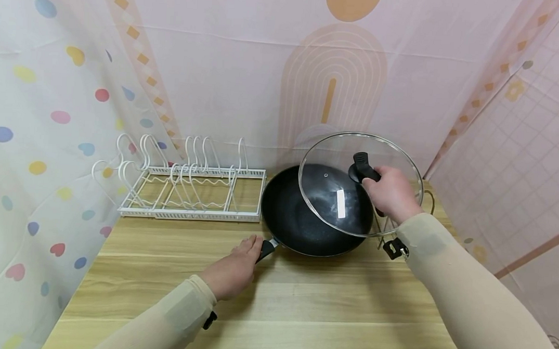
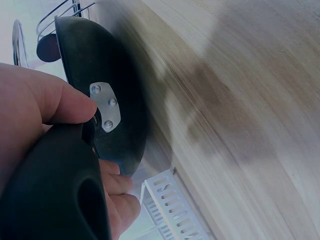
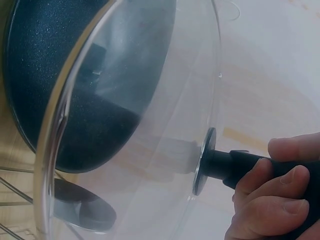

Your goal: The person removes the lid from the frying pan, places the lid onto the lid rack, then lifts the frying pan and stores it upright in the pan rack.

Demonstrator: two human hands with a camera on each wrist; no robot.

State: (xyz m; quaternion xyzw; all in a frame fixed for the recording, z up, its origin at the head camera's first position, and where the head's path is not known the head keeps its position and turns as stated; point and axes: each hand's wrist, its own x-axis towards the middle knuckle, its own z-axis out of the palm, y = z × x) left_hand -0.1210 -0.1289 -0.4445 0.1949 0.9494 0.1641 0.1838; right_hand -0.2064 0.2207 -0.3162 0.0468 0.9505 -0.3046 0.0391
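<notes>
A black frying pan [image 1: 291, 219] sits on the wooden table, its handle [image 1: 266, 250] angled toward the front left. My left hand [image 1: 234, 269] grips that handle; the left wrist view shows the thumb on one side and curled fingers on the other, near the riveted metal bracket [image 2: 106, 107]. My right hand [image 1: 392, 192] holds a clear glass lid [image 1: 323, 189] by its black handle [image 1: 363, 166], fingers wrapped round it in the right wrist view. Tilted, the lid is raised over the pan's right side, overlapping it in the head view. A white label [image 1: 341, 204] shows on the glass.
Left of the pan stands a white wire rack [image 1: 189, 214] with several upright hoops. Partly hidden behind the lid and right arm is a metal wire stand [image 1: 430, 202]; a dark rounded piece [image 3: 82, 205] shows near it through the glass. Patterned curtains [image 1: 227, 78] close off the back and sides.
</notes>
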